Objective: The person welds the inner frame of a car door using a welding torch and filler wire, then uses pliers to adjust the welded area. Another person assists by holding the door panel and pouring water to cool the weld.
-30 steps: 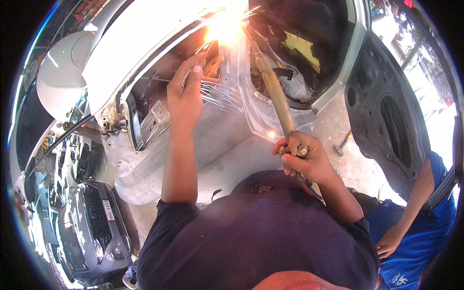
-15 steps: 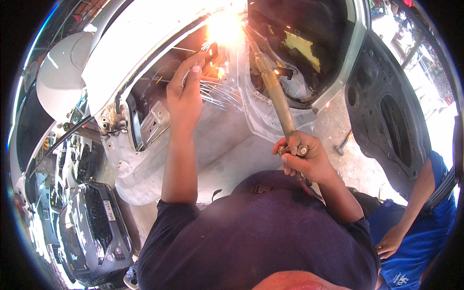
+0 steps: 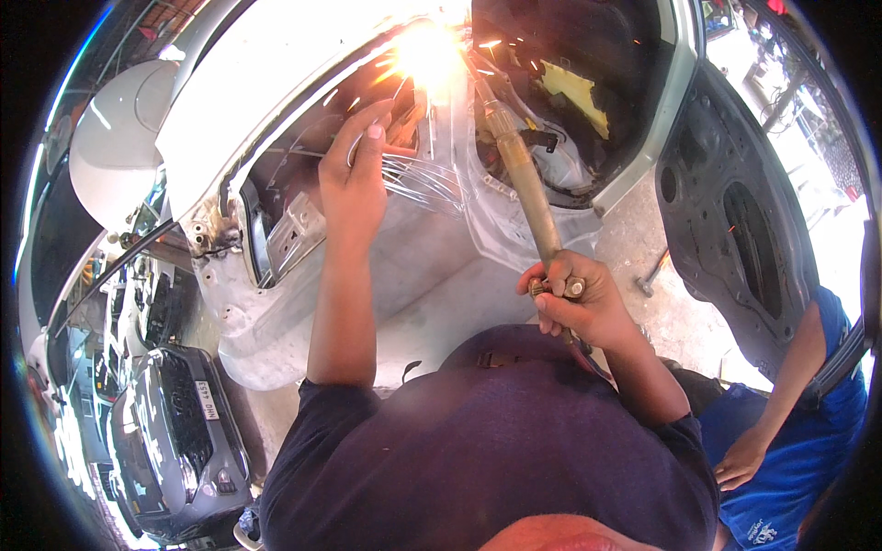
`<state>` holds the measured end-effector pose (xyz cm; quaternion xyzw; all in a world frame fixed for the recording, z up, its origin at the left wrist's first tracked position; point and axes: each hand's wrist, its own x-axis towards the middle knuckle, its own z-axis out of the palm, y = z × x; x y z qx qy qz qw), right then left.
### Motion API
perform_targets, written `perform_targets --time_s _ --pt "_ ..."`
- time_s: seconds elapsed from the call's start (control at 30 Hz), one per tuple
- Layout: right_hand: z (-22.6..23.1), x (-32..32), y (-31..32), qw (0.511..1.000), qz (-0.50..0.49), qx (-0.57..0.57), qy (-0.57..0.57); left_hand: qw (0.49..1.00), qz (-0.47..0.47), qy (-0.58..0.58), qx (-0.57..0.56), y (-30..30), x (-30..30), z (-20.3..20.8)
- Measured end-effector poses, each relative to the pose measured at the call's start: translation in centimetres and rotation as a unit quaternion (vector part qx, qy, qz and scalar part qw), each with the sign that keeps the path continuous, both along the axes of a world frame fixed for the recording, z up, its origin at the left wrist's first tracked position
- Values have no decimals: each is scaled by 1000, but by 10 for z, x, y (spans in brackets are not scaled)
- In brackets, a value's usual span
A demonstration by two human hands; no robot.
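My right hand (image 3: 593,303) grips a brass gas torch (image 3: 524,174) near its valve knobs. The torch slants up and forward, its tip at a glaring flame (image 3: 430,62) that throws orange sparks. The flame meets the pillar between two door openings of a pale car body (image 3: 386,275); glare hides the exact spot. My left hand (image 3: 356,174) is raised left of the flame, thumb and fingers closed on a thin metal wire. Silvery loops of the wire (image 3: 423,182) hang beside the hand, over the panel.
A grey inner door panel (image 3: 735,202) stands open at right, beside a co-worker in a blue shirt (image 3: 781,450). A hammer (image 3: 650,275) lies on the floor. A dark car (image 3: 175,441) is at lower left, a white mirror (image 3: 124,138) at upper left. Torn yellow material (image 3: 577,92) shows inside the car.
The sparks have changed shape and now fly outward to both sides. Both hands and the torch have hardly moved.
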<state>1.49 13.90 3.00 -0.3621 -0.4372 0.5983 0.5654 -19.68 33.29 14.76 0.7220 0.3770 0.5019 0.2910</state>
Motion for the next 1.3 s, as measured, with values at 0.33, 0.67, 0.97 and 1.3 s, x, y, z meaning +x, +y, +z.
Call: perform_targets --time_s 0.33,0.67,0.97,1.3 --pt "1 0 -1 1000 -4 0 7 1000 -7 -3 27 9 -3 -8" --pt "1 -1 -1 1000 -3 -3 9 999 9 15 27 8 -4 -8" --pt "0 -2 -1 1000 -1 -5 10 1000 -13 -4 19 9 0 -8" --pt "-2 0 -1 1000 2 -2 5 1000 -9 6 10 1 0 -3"
